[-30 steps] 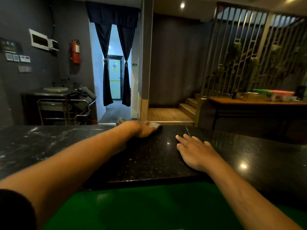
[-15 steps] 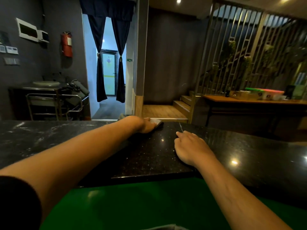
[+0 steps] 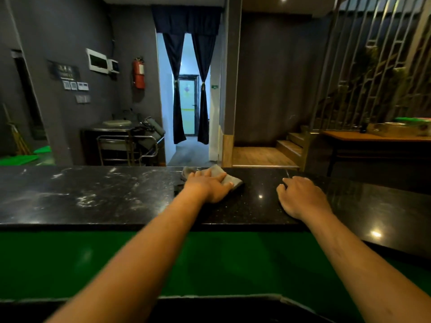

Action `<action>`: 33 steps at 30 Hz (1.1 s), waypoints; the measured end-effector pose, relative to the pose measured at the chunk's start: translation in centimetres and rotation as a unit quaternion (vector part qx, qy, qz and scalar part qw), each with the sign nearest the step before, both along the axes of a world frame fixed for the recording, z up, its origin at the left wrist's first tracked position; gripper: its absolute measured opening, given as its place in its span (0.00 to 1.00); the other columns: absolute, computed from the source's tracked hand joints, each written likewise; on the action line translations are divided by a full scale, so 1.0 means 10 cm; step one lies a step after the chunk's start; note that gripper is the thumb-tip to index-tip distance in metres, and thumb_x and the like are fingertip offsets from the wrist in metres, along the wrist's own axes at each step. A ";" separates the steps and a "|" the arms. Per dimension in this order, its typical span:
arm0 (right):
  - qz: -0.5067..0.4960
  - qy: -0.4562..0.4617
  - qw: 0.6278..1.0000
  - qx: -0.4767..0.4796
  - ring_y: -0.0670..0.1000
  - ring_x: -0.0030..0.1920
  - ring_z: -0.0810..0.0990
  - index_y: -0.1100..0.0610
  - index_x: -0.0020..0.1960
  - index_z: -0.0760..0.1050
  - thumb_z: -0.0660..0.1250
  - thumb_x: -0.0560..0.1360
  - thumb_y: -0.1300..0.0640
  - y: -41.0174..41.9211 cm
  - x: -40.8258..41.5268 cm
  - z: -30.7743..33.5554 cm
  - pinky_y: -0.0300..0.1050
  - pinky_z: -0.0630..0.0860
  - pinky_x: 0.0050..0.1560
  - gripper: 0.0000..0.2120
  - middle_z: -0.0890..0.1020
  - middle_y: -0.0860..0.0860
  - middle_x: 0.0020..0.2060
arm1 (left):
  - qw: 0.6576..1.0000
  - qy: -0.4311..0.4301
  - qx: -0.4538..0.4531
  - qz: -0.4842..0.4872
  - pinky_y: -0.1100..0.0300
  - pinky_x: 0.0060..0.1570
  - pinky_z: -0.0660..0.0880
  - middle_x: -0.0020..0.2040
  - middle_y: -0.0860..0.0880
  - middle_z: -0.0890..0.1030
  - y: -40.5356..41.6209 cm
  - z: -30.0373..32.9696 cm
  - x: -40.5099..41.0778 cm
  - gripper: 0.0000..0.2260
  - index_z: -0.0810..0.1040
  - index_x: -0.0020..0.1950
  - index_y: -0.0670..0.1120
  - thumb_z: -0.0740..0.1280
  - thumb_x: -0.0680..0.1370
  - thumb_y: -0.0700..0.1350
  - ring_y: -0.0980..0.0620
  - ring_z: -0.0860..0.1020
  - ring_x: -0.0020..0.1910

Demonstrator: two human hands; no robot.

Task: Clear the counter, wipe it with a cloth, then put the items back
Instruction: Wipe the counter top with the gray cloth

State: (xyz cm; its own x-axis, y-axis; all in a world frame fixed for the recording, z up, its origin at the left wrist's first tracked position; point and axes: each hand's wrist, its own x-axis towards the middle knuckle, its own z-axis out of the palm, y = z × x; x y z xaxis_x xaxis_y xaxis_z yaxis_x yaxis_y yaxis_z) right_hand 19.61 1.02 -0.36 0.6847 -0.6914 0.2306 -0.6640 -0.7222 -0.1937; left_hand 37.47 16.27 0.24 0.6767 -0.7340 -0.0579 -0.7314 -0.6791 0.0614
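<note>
Head view showed the black counter (image 3: 98, 197) (streaked pale at its left); the left hand (image 3: 210, 186) pressed flat, fingers straight, on a grey cloth (image 3: 229, 179) near the far edge, while the right hand (image 3: 300, 197) rested beside it, fingers loosely curled, holding nothing.

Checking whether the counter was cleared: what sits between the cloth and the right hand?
Nothing: the head view shows only bare black counter between the cloth and the right hand.

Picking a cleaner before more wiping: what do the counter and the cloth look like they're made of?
Counter: looks like polished black stone, perhaps granite; fine speckles, sharp lamp reflections, pale smears at left. Cloth under the left hand: soft grey fabric, matte and rumpled; weave unclear.
</note>
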 end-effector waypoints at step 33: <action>0.126 0.060 0.988 0.071 0.51 0.79 0.50 0.41 0.79 0.54 0.46 0.83 0.42 0.44 0.55 -0.13 0.55 0.49 0.76 0.24 0.53 0.47 0.79 | 0.999 0.048 0.017 0.012 0.31 0.74 0.49 0.80 0.44 0.60 -0.08 0.09 1.16 0.34 0.56 0.81 0.59 0.47 0.77 0.71 0.39 0.58 0.78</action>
